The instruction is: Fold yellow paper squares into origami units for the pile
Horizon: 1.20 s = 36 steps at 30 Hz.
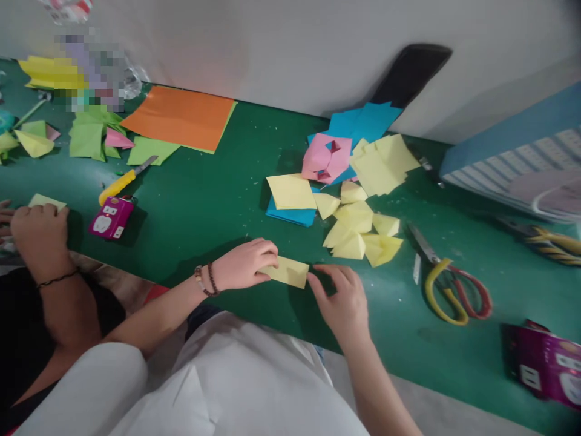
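A pale yellow paper [290,272], folded into a narrow rectangle, lies near the front of the green table. My left hand [242,265], with bracelets at its wrist, grips the paper's left end between thumb and fingers. At the opposite end, the thumb and forefinger of my right hand [342,297] close in on the short edge; the exact contact is hard to see. Just beyond my hands are several folded yellow paper pieces [354,218] and a square yellow sheet [291,191] on blue paper [295,215]. A folded pink paper shape [327,158] sits behind them.
Scissors [454,287], pliers [544,239] and a purple box [551,366] lie to the right. Leftward are another purple box [111,218], a yellow utility knife [124,181] and orange paper [181,118]. A co-worker's hand [40,233] rests at far left.
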Motion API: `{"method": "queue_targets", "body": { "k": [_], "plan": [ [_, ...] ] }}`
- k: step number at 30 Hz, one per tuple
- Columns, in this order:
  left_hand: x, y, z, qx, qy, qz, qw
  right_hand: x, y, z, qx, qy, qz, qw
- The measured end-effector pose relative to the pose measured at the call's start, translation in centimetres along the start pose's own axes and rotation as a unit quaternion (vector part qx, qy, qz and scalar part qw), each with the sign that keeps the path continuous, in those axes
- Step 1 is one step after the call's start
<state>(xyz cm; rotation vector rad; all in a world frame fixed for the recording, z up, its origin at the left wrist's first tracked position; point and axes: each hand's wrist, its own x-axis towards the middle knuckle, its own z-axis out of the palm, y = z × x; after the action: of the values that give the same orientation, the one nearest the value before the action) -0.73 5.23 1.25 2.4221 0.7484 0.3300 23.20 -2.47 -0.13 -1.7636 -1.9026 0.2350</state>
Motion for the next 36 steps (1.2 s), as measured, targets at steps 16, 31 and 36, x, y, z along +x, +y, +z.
{"method": "queue_targets", "body": {
  "k": [16, 31, 36],
  "plan": [
    [-0.2, 2.8, 0.8, 0.041, 0.147, 0.004, 0.988, -1.3, -1.8, -2.0, 0.088, -0.073, -0.189, 0.975],
    [-4.0, 1.6, 2.1, 0.103, 0.132, -0.015, 0.986, -0.7, 0.9, -0.4, 0.039, -0.081, -0.271, 0.958],
    [-4.1, 2.2, 1.9, 0.091, 0.112, -0.028, 0.989, -0.7, 0.3, -0.2, 0.095, -0.095, -0.257, 0.957]
  ]
}}
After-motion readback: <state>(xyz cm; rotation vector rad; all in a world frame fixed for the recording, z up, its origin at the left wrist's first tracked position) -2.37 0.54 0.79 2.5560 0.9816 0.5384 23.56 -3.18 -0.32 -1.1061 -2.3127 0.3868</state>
